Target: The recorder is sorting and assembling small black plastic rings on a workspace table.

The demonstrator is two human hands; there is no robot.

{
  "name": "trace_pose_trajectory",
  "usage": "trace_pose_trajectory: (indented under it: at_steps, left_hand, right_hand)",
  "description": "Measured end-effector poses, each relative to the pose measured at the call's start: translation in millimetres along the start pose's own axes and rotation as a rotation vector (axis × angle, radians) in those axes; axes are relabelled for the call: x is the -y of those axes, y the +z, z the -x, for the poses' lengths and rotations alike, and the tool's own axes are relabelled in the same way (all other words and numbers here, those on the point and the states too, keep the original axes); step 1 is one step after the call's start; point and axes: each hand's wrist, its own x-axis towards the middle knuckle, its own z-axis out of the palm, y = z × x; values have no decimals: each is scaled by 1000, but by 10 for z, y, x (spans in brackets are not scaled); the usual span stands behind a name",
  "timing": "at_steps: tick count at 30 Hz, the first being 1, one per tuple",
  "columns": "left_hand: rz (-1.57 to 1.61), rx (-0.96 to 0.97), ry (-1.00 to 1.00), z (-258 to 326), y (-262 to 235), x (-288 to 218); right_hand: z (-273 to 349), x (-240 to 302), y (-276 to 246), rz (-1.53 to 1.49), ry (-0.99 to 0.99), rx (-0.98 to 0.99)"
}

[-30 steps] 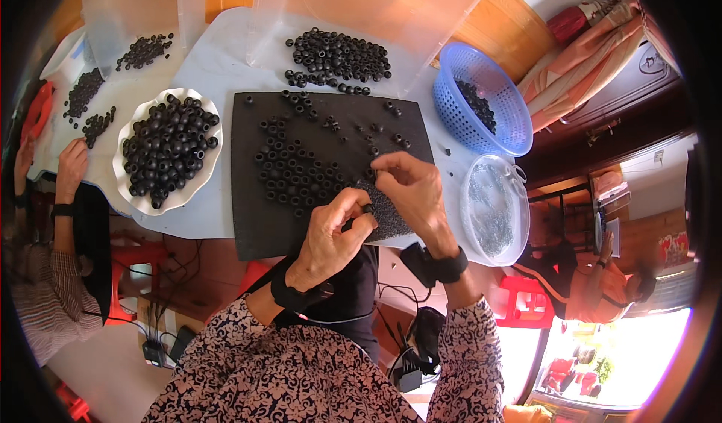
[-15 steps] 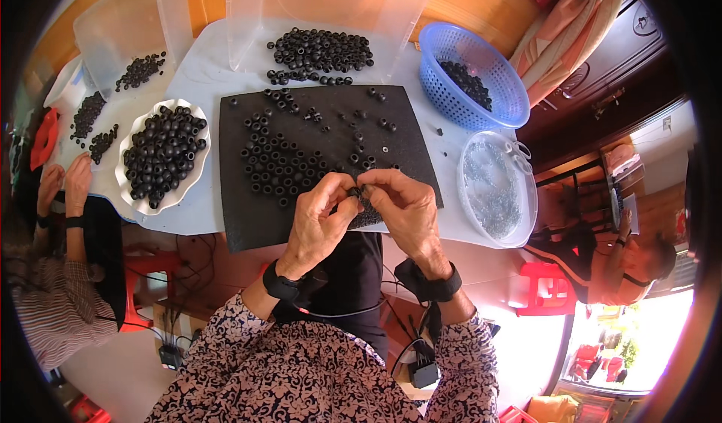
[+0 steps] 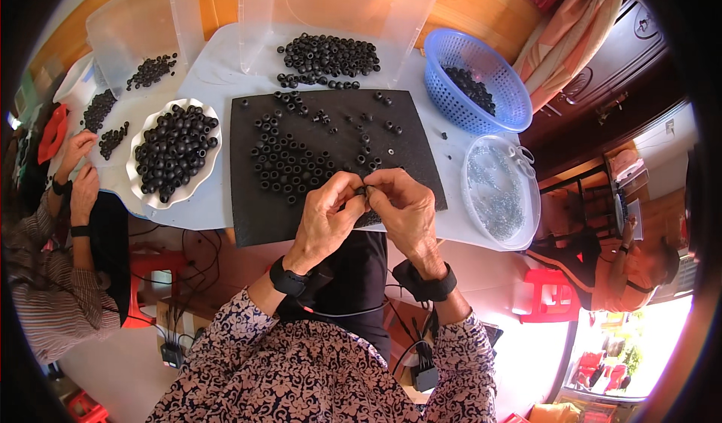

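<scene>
Over the near edge of a black mat (image 3: 259, 224), my left hand (image 3: 327, 216) and my right hand (image 3: 406, 209) meet fingertip to fingertip. Each is closed in a pinch. A small black bead (image 3: 362, 191) shows between the left thumb and forefinger, and the right fingertips press against its side. Whether the right fingers grip a second small piece is hidden. Many black ring-like beads (image 3: 289, 160) lie on the mat just beyond my left hand, with looser ones scattered farther right.
Left of the mat stands a scalloped white dish (image 3: 132, 169) of black beads. A blue basket (image 3: 519, 116) and a clear tub (image 3: 532, 216) of clear beads are on the right. Behind the mat lies a bead pile (image 3: 331, 54). A co-worker's hands (image 3: 83, 175) rest at the left.
My fingertips have drawn closer together around the bead. The whole view has shifted slightly. At the left, the co-worker's hands have moved apart, one lower than the other.
</scene>
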Motion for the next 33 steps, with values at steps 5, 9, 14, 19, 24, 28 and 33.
trace_pose_trajectory:
  at_steps: [5,9,14,19,24,28,33]
  left_hand:
    - [-7,12,-14,-7,-6,-30]
    - [-1,33,-29,-7,-13,-93]
    - [47,73,-11,-36,-22,30]
    - [139,63,-4,-25,-13,3]
    - [116,72,14,-32,-34,77]
    - [86,48,32,-40,-44,124]
    - [58,49,-9,-64,-11,71]
  right_hand:
    - [10,70,4,34,22,15]
    - [27,24,14,-56,39,-9]
    - [35,-57,23,-83,-35,-6]
    - [51,-88,69,-169,6,-31]
    - [57,-64,109,-47,-85,-59]
    - [58,-4,93,42,-122,-50]
    - [14,-111,49,-30,-118,-50]
